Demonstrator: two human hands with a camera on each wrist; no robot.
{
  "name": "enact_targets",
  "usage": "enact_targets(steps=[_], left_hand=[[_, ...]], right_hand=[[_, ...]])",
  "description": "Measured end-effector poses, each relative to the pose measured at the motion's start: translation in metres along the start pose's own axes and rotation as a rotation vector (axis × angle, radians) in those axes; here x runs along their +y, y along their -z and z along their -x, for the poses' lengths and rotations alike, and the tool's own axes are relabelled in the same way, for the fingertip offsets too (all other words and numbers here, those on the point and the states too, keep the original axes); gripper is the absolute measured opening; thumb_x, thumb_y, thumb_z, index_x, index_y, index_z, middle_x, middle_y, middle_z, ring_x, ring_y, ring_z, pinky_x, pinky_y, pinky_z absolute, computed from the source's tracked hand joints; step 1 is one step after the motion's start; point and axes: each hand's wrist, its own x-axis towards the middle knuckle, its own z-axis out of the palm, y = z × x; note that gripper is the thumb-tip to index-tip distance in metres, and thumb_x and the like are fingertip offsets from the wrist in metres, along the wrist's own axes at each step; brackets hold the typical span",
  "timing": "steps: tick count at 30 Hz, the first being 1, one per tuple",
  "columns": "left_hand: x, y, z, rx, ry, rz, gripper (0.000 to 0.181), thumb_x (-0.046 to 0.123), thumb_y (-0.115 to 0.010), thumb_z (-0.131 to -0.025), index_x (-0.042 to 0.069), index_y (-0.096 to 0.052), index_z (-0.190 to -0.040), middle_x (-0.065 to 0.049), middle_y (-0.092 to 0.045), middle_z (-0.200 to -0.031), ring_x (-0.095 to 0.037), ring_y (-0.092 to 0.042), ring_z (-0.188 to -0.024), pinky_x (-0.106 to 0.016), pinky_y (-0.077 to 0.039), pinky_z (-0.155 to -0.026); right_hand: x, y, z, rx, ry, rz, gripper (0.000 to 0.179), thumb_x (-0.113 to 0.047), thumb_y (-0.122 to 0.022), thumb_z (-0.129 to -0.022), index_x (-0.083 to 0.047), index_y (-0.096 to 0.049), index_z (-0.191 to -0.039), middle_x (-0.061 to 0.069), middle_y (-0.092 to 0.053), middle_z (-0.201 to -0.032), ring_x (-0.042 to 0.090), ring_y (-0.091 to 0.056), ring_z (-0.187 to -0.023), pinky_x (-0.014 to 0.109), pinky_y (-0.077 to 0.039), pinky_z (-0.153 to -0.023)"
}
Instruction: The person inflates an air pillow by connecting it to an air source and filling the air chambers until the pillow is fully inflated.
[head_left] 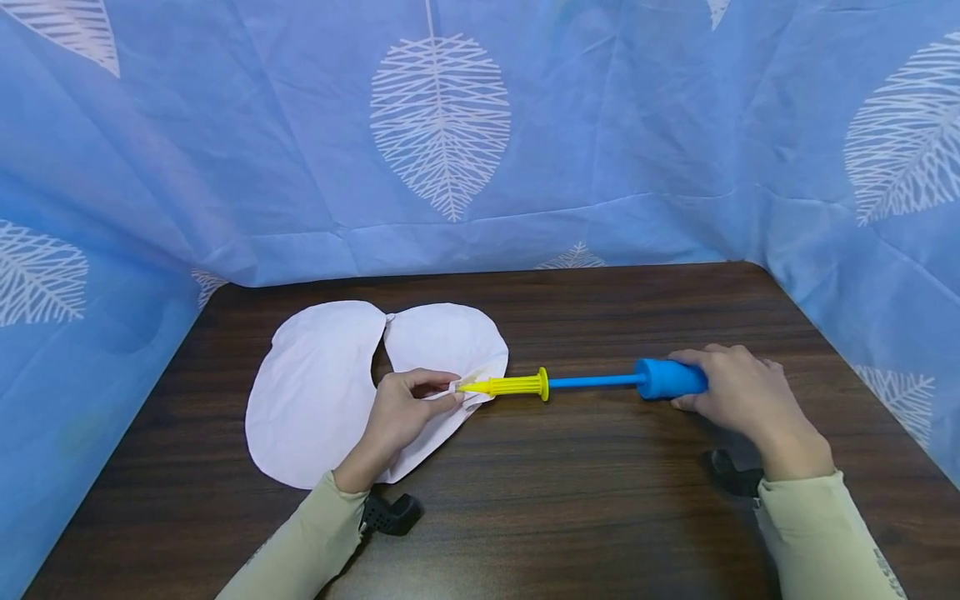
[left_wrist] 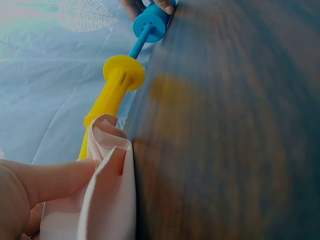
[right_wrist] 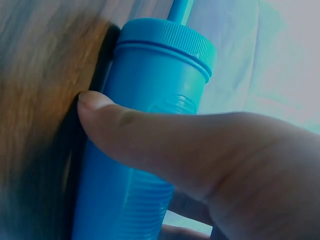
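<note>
A hand pump lies across the table, with a blue barrel point(head_left: 671, 379), a thin blue rod point(head_left: 592, 382) drawn out and a ribbed yellow nozzle end point(head_left: 517, 385). My right hand point(head_left: 738, 392) grips the barrel; in the right wrist view the thumb point(right_wrist: 150, 140) lies across it. A flat, pale, curved inflatable point(head_left: 315, 392) with two wide lobes is spread on the left. My left hand point(head_left: 405, 408) pinches its edge around the yellow tip. In the left wrist view the pale material point(left_wrist: 107, 185) bunches at the nozzle, hiding the very tip.
The dark wood-grain table point(head_left: 585, 500) has its far edge against a blue curtain point(head_left: 600, 125) printed with white leaves, which also hangs at both sides. Black wrist devices point(head_left: 393, 514) sit under both forearms.
</note>
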Motion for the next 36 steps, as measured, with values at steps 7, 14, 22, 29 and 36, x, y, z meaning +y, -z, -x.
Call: enact_targets(steps=[7, 14, 22, 29, 36], left_hand=[[-0.001, 0.0, 0.001, 0.004, 0.004, 0.003, 0.022, 0.018, -0.084, -0.074, 0.026, -0.078, -0.094, 0.008, -0.073, -0.086, -0.013, -0.064, -0.089, -0.033, -0.05, -0.082], [0.0, -0.001, 0.001, -0.011, -0.01, 0.026, 0.023, 0.016, -0.084, -0.074, 0.025, -0.078, -0.095, 0.007, -0.074, -0.086, -0.012, -0.066, -0.088, -0.032, -0.051, -0.081], [-0.002, -0.002, 0.004, -0.004, -0.01, 0.043, 0.021, 0.015, -0.083, -0.076, 0.022, -0.079, -0.096, 0.006, -0.074, -0.087, -0.012, -0.065, -0.088, -0.032, -0.051, -0.081], [-0.006, -0.005, 0.008, -0.016, -0.022, 0.039, 0.02, 0.016, -0.082, -0.076, 0.021, -0.078, -0.096, 0.005, -0.074, -0.088, -0.011, -0.065, -0.087, -0.033, -0.052, -0.081], [-0.004, -0.002, 0.004, 0.005, -0.038, 0.029, 0.021, 0.015, -0.082, -0.076, 0.022, -0.078, -0.095, 0.006, -0.073, -0.087, -0.011, -0.064, -0.088, -0.033, -0.051, -0.081]], right_hand=[[-0.012, -0.002, 0.001, 0.015, 0.02, 0.009, 0.068, -0.035, -0.082, -0.075, -0.016, -0.056, -0.136, 0.025, -0.058, -0.127, 0.049, -0.049, -0.116, 0.076, -0.031, -0.083], [-0.03, -0.007, 0.001, 0.07, 0.056, 0.059, 0.07, -0.037, -0.083, -0.074, -0.018, -0.057, -0.136, 0.023, -0.059, -0.127, 0.047, -0.049, -0.116, 0.078, -0.031, -0.084], [-0.049, -0.015, 0.001, 0.135, 0.107, 0.067, 0.071, -0.039, -0.083, -0.073, -0.017, -0.057, -0.135, 0.02, -0.061, -0.127, 0.045, -0.051, -0.115, 0.076, -0.033, -0.084], [-0.061, -0.021, 0.005, 0.146, 0.134, 0.028, 0.067, -0.036, -0.084, -0.072, -0.016, -0.06, -0.131, 0.016, -0.062, -0.125, 0.04, -0.054, -0.114, 0.07, -0.037, -0.081], [-0.075, -0.021, -0.002, 0.188, 0.198, 0.005, 0.06, -0.031, -0.083, -0.075, -0.017, -0.062, -0.129, 0.012, -0.063, -0.124, 0.038, -0.056, -0.113, 0.068, -0.038, -0.084]])
